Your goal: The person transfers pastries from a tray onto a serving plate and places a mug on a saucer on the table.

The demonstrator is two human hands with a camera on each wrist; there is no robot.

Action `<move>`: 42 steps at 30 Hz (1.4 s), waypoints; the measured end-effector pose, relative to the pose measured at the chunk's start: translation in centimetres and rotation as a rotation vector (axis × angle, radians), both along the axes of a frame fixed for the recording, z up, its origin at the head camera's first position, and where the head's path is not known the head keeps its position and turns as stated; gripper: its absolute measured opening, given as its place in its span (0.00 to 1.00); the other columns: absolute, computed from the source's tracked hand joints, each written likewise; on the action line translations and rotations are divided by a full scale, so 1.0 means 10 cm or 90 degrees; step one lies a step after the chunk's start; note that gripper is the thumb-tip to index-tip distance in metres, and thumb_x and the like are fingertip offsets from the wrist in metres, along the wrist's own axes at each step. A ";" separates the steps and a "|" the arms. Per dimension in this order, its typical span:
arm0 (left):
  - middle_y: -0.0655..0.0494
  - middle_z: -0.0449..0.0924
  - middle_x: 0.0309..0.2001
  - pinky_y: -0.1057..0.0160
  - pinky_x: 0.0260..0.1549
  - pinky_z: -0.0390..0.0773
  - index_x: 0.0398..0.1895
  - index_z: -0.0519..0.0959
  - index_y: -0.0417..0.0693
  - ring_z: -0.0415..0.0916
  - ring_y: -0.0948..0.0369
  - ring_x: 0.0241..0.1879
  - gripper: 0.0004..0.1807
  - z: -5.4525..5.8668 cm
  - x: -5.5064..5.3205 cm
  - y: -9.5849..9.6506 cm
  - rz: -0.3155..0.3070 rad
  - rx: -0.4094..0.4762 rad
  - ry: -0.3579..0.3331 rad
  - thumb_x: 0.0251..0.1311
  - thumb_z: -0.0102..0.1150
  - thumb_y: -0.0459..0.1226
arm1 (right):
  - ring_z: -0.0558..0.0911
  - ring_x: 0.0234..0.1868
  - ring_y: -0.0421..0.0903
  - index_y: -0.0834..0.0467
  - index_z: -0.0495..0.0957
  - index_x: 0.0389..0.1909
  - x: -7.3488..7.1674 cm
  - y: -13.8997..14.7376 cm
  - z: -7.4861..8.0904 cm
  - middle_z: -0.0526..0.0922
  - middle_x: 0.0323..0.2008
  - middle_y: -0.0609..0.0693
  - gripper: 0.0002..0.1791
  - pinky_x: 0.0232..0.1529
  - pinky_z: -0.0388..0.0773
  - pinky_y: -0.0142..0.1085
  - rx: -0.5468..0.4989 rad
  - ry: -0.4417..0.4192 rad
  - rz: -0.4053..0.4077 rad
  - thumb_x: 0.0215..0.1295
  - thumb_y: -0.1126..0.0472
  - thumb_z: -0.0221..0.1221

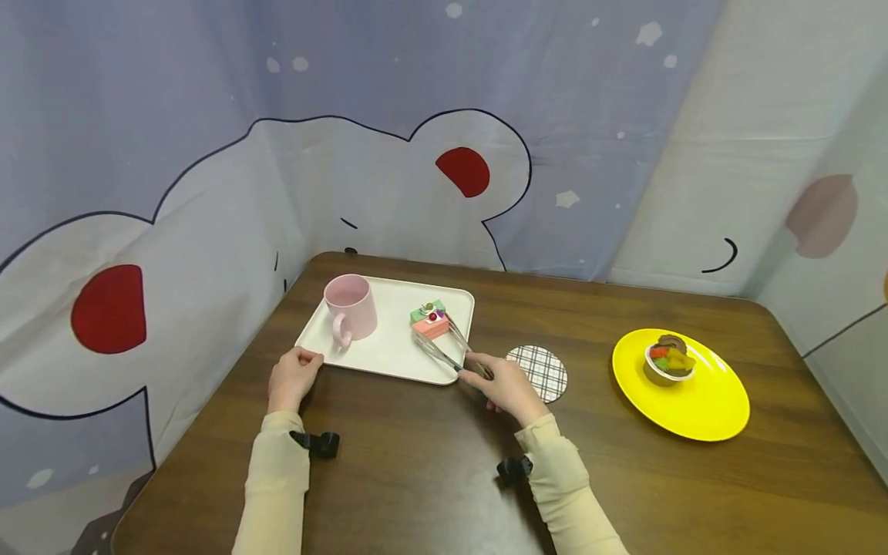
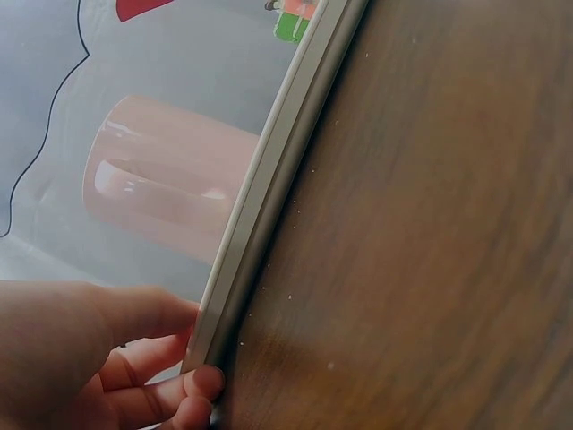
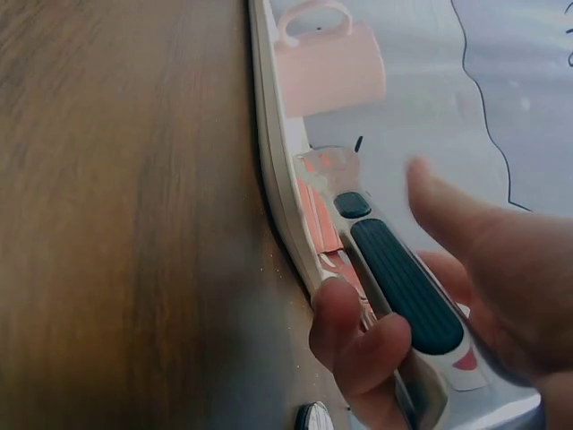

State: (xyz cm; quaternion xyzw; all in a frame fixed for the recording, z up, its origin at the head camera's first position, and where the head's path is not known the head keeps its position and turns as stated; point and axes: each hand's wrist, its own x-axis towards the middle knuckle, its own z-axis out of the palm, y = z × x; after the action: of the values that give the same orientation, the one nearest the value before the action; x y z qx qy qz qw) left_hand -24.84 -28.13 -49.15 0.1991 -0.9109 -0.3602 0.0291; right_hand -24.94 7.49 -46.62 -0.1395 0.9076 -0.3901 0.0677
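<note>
Clearly, the right hand (image 1: 512, 385) is clamped on a pair of tongs (image 3: 407, 287), its fingers curled round the handle with the ribbed dark-green grip. Ahead of that hand and to its left, the tongs' two ends stand apart, one on either side of a small pink and green cake (image 1: 432, 328); whether both ends touch it, I cannot tell. The cake sits on a white rectangular tray (image 1: 388, 354), whose near right corner lies just beside the right hand. At the opposite near corner, the left hand (image 1: 294, 374) pinches the tray's edge between thumb and fingers. Just ahead of the left hand and a little to its right, a pink mug (image 1: 354, 308) stands upright on the tray, handle toward the person. Just past the right hand lies a round checked coaster (image 1: 548, 374). Well to that hand's right, a yellow plate (image 1: 708, 408) bears a cup of colourful dessert (image 1: 669, 366).
</note>
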 end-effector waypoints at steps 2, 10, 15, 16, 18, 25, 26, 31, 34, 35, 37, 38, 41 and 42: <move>0.39 0.79 0.42 0.56 0.38 0.69 0.46 0.77 0.36 0.74 0.48 0.40 0.19 0.00 0.00 0.00 0.002 0.000 0.000 0.63 0.50 0.44 | 0.73 0.09 0.40 0.51 0.69 0.67 0.00 0.00 0.00 0.79 0.17 0.54 0.33 0.12 0.70 0.33 -0.003 0.001 0.005 0.60 0.52 0.65; 0.38 0.79 0.42 0.55 0.38 0.69 0.47 0.77 0.36 0.75 0.47 0.41 0.19 0.02 0.01 0.00 -0.003 0.003 -0.008 0.64 0.51 0.43 | 0.72 0.08 0.38 0.55 0.68 0.67 0.02 0.02 -0.05 0.76 0.15 0.50 0.36 0.15 0.71 0.32 0.009 0.064 -0.008 0.56 0.61 0.67; 0.38 0.80 0.42 0.56 0.37 0.69 0.47 0.77 0.36 0.75 0.47 0.41 0.19 0.01 0.01 0.02 -0.003 -0.002 -0.005 0.63 0.51 0.43 | 0.73 0.11 0.38 0.55 0.71 0.64 0.04 0.06 -0.07 0.78 0.16 0.49 0.34 0.19 0.71 0.33 0.028 0.111 -0.023 0.54 0.59 0.68; 0.38 0.80 0.42 0.56 0.37 0.69 0.47 0.77 0.36 0.75 0.47 0.40 0.19 0.01 0.01 0.02 -0.003 -0.001 -0.005 0.63 0.51 0.43 | 0.73 0.12 0.38 0.55 0.72 0.64 0.05 0.07 -0.07 0.78 0.16 0.49 0.34 0.19 0.71 0.33 0.032 0.117 -0.024 0.54 0.59 0.68; 0.38 0.79 0.42 0.56 0.37 0.69 0.47 0.77 0.35 0.75 0.47 0.40 0.19 0.02 0.00 0.03 -0.004 0.000 -0.004 0.63 0.51 0.43 | 0.73 0.12 0.38 0.55 0.72 0.63 0.06 0.09 -0.06 0.77 0.17 0.49 0.33 0.20 0.71 0.33 0.040 0.129 -0.028 0.53 0.59 0.68; 0.37 0.79 0.43 0.55 0.38 0.69 0.47 0.76 0.34 0.74 0.47 0.40 0.19 0.02 0.00 0.02 -0.008 -0.001 -0.006 0.64 0.51 0.43 | 0.72 0.09 0.36 0.52 0.72 0.64 0.10 0.16 0.02 0.77 0.18 0.50 0.34 0.16 0.71 0.31 0.010 0.105 -0.028 0.54 0.61 0.68; 0.37 0.79 0.43 0.54 0.39 0.69 0.47 0.76 0.34 0.74 0.47 0.41 0.19 0.02 0.01 0.02 -0.008 -0.002 -0.006 0.64 0.50 0.43 | 0.71 0.10 0.36 0.52 0.71 0.64 0.11 0.18 0.03 0.77 0.18 0.49 0.34 0.17 0.71 0.31 0.006 0.106 -0.027 0.54 0.60 0.68; 0.36 0.79 0.45 0.54 0.40 0.70 0.47 0.77 0.34 0.75 0.46 0.42 0.20 0.01 -0.01 0.01 -0.010 -0.003 -0.003 0.64 0.50 0.43 | 0.69 0.14 0.37 0.52 0.72 0.64 0.15 0.28 0.10 0.77 0.20 0.48 0.35 0.20 0.69 0.31 -0.002 0.136 -0.024 0.53 0.60 0.68; 0.36 0.79 0.45 0.54 0.40 0.70 0.48 0.77 0.35 0.75 0.46 0.42 0.21 -0.01 -0.02 0.00 -0.010 -0.003 -0.005 0.64 0.49 0.44 | 0.68 0.17 0.36 0.54 0.72 0.63 0.18 0.37 0.13 0.76 0.19 0.47 0.34 0.22 0.67 0.30 -0.004 0.169 -0.021 0.52 0.61 0.69; 0.36 0.79 0.46 0.53 0.40 0.70 0.48 0.77 0.35 0.75 0.46 0.42 0.21 -0.01 -0.02 0.00 -0.011 -0.002 -0.006 0.64 0.49 0.44 | 0.68 0.18 0.36 0.54 0.73 0.63 0.19 0.40 0.15 0.76 0.19 0.47 0.34 0.23 0.67 0.30 -0.001 0.180 -0.021 0.52 0.61 0.69; 0.36 0.79 0.46 0.53 0.41 0.70 0.48 0.77 0.35 0.74 0.46 0.43 0.21 -0.01 -0.02 0.00 -0.009 -0.004 -0.009 0.64 0.49 0.44 | 0.68 0.20 0.37 0.54 0.73 0.62 0.20 0.46 0.17 0.75 0.19 0.46 0.34 0.26 0.66 0.30 0.004 0.196 -0.026 0.51 0.61 0.69; 0.36 0.79 0.46 0.53 0.41 0.70 0.48 0.76 0.35 0.74 0.46 0.43 0.21 -0.01 -0.02 0.00 -0.009 -0.004 -0.009 0.64 0.49 0.44 | 0.68 0.21 0.38 0.53 0.74 0.62 0.22 0.49 0.17 0.76 0.19 0.46 0.34 0.27 0.66 0.31 0.009 0.202 -0.032 0.51 0.60 0.69; 0.35 0.78 0.46 0.52 0.41 0.69 0.48 0.76 0.34 0.74 0.45 0.43 0.21 -0.01 -0.02 0.00 -0.011 -0.006 -0.009 0.64 0.49 0.44 | 0.72 0.25 0.42 0.51 0.74 0.62 0.26 0.59 0.19 0.79 0.22 0.49 0.34 0.30 0.68 0.36 0.027 0.206 -0.058 0.51 0.59 0.70; 0.35 0.78 0.46 0.52 0.41 0.69 0.49 0.76 0.34 0.74 0.45 0.43 0.21 -0.01 -0.02 0.01 -0.012 -0.006 -0.009 0.64 0.49 0.44 | 0.73 0.26 0.44 0.51 0.75 0.62 0.27 0.62 0.20 0.81 0.24 0.50 0.33 0.31 0.70 0.38 0.032 0.205 -0.069 0.51 0.59 0.70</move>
State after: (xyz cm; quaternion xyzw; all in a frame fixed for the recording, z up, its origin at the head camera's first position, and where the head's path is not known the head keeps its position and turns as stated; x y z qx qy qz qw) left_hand -25.02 -28.05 -49.27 0.1928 -0.9147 -0.3546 0.0203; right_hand -22.23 13.71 -44.64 -0.1495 0.9224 -0.3429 -0.0958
